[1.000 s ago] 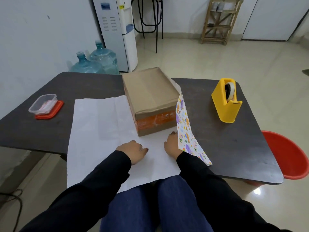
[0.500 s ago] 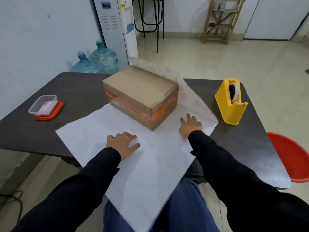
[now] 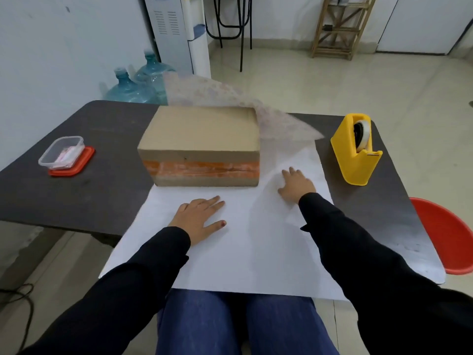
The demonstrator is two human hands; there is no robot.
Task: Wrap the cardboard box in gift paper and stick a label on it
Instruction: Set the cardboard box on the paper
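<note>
Cardboard box (image 3: 202, 139) with a band of orange tape along its near side, sitting on a sheet of gift paper (image 3: 238, 252) spread white side up on a dark worktop (image 3: 97, 196). The box stands on the far part of the sheet, about mid-worktop, with its long side facing the person. Behind and to the right of the box, a corner of the paper lifts off the worktop; it is blurred, with a faint print showing through. The near edge of the sheet hangs over the front of the worktop, above a lap in blue trousers.

The left hand (image 3: 198, 219) lies flat on the paper just in front of the box, fingers straight, thumb out, holding nothing. The right hand (image 3: 297, 184) rests palm down on the paper near the box's near right corner, fingers spread and relaxed, also holding nothing. Both arms wear black sleeves.

A yellow tape dispenser (image 3: 354, 152) stands on the worktop just right of the paper. Well apart on the left, a clear plastic container (image 3: 61, 152) sits on a red lid (image 3: 74, 169). On the floor beyond are two blue water bottles (image 3: 130, 89) beside a white water dispenser (image 3: 176, 29). A red tub (image 3: 445, 237) shows past the worktop's right edge.
</note>
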